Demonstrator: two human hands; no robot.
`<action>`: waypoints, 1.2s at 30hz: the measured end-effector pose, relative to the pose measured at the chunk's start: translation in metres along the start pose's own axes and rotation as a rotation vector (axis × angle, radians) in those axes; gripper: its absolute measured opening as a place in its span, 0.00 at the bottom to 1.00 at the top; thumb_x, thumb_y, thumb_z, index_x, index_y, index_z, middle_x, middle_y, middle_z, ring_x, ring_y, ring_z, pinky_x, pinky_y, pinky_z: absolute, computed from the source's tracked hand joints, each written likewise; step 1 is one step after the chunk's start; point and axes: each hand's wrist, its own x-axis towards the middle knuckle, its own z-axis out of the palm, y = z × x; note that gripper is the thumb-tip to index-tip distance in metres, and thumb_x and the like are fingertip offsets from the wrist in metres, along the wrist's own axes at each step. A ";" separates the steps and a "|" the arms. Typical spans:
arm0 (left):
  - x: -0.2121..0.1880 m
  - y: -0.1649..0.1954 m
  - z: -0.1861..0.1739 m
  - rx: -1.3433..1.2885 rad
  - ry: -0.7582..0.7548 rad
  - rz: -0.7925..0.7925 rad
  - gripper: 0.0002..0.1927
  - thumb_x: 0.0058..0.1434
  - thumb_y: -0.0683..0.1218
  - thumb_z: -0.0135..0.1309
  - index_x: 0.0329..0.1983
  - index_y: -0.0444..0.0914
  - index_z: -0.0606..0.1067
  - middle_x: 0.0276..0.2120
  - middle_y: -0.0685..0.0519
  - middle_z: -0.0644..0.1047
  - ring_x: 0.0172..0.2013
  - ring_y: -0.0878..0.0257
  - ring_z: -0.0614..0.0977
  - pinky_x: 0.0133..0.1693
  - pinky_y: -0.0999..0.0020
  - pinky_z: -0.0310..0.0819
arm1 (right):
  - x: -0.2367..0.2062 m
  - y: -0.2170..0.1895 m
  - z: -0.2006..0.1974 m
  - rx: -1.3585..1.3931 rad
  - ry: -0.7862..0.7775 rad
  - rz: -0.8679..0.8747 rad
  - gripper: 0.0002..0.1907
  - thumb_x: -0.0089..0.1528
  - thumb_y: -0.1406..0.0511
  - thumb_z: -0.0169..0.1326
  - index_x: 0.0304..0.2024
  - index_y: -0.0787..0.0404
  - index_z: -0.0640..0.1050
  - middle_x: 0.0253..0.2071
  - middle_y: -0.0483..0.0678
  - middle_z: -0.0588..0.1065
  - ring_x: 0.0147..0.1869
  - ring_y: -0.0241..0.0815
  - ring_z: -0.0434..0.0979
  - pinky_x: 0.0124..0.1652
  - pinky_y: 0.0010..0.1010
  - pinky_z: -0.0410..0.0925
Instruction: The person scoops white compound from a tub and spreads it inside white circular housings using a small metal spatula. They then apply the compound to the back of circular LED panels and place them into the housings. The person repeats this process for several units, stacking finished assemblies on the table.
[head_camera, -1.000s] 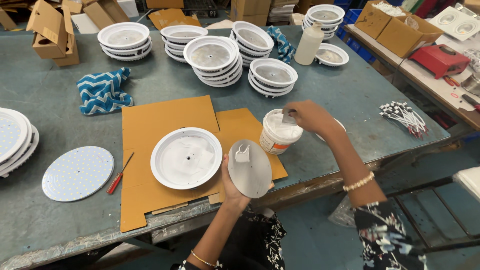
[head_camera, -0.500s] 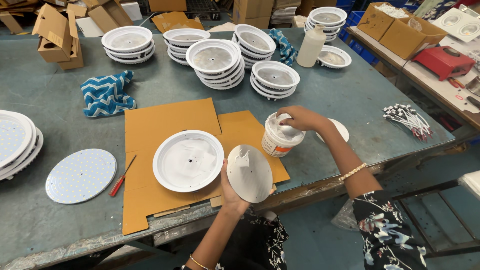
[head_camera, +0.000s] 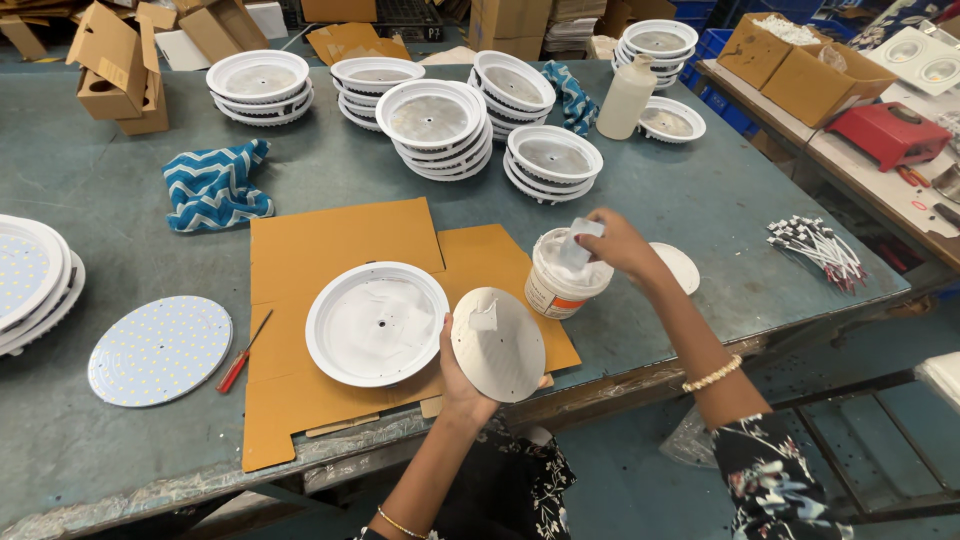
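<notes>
Your right hand (head_camera: 618, 243) is now lifting the small scraper (head_camera: 581, 243) out of the white paste tub (head_camera: 562, 278) on the table (head_camera: 700, 210) — grip pinching it — while your left hand (head_camera: 462, 372) is holding the dabbed round disc (head_camera: 498, 343) closer.

Matt brown cardboard sheet (head_camera: 340, 250), glossy white plastic tub (head_camera: 562, 280), dull metal disc (head_camera: 498, 345), zigzag cloth (head_camera: 215, 185).

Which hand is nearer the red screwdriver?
Left. The left hand holds a disc just past the white housing from the screwdriver; the right hand is farther, over the tub.
</notes>
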 end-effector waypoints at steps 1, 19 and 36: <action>0.001 0.001 0.001 -0.007 -0.013 -0.003 0.43 0.57 0.75 0.42 0.67 0.45 0.67 0.60 0.48 0.73 0.59 0.50 0.75 0.58 0.46 0.71 | -0.005 -0.001 -0.003 0.097 0.014 0.015 0.19 0.61 0.66 0.60 0.53 0.64 0.73 0.39 0.58 0.79 0.38 0.45 0.81 0.39 0.35 0.72; 0.003 0.004 0.014 -0.134 -0.142 0.073 0.41 0.62 0.72 0.43 0.66 0.39 0.69 0.56 0.47 0.76 0.56 0.53 0.77 0.58 0.56 0.72 | -0.174 -0.049 0.133 0.057 0.367 -0.435 0.22 0.62 0.74 0.52 0.59 0.60 0.79 0.56 0.56 0.78 0.61 0.47 0.77 0.59 0.35 0.69; 0.004 -0.009 -0.013 0.364 -0.188 0.230 0.40 0.68 0.71 0.39 0.66 0.36 0.67 0.50 0.42 0.75 0.46 0.54 0.78 0.44 0.55 0.76 | -0.159 -0.052 0.106 0.362 0.348 -0.105 0.16 0.67 0.61 0.56 0.45 0.70 0.83 0.30 0.46 0.78 0.33 0.31 0.69 0.34 0.28 0.66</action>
